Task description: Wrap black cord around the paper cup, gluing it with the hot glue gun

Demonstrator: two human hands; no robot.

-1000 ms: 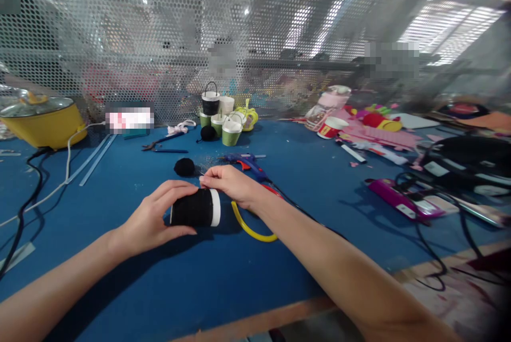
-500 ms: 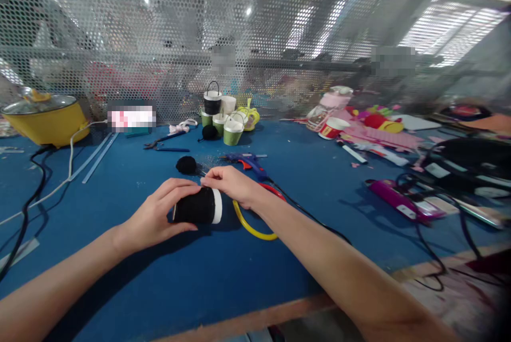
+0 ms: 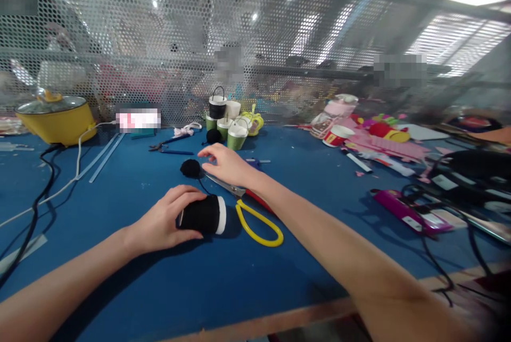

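Observation:
A black cup with a white rim lies on its side on the blue table, its rim pointing right. My left hand is wrapped round its left end. Just beyond the cup is a ball of black yarn, and a dark strand runs from it toward the cup. My right hand hovers right of the ball, fingers apart, with nothing visible in it. Under my right hand and forearm lie scissors with one yellow and one red handle.
Small green, white and black buckets stand at the back beside pliers. A partly hidden blue glue gun lies past my right wrist. A yellow pot is left; a purple device with cables is right.
My right hand has moved up and away from the cup, its fingers opening. More of the scissors and the strand now shows. My left hand still holds the cup. The view has shifted slightly.

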